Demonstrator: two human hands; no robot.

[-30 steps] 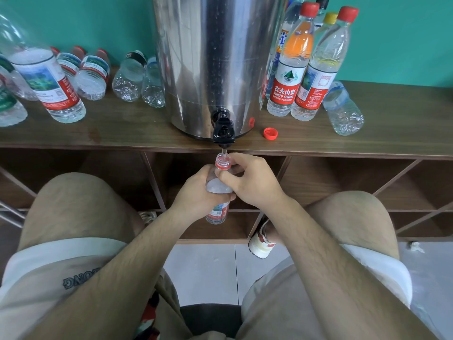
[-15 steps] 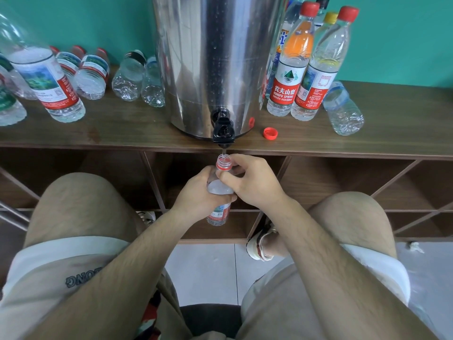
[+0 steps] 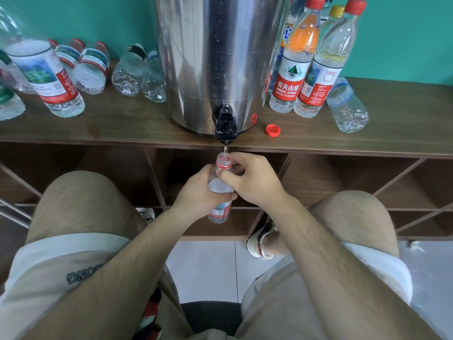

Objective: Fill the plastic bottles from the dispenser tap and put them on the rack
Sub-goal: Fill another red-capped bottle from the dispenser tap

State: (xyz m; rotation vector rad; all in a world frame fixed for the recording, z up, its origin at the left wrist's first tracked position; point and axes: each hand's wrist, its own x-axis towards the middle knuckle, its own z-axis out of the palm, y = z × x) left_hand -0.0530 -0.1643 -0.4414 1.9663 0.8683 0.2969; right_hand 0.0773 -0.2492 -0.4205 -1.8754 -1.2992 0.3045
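Clear ribbed bottle (image 3: pixel 220 192) under tap (image 3: pixel 226 123)

The upright bottle label (image 3: pixel 288 87) reads "农夫山泉 NONGFU SPRING"; the shorts (image 3: pixel 73 278) show upside-down "ONG".

A teal wall (image 3: pixel 404 40) fills the top of the frame. Pale floor tiles (image 3: pixel 203 271) show at lower centre, with a dark seat (image 3: pixel 210 317) at the bottom edge. Beige shorts (image 3: pixel 61 266) with white cuffs and dark lettering cover both thighs. A sandal (image 3: pixel 261 241) rests on the tiles right of centre.
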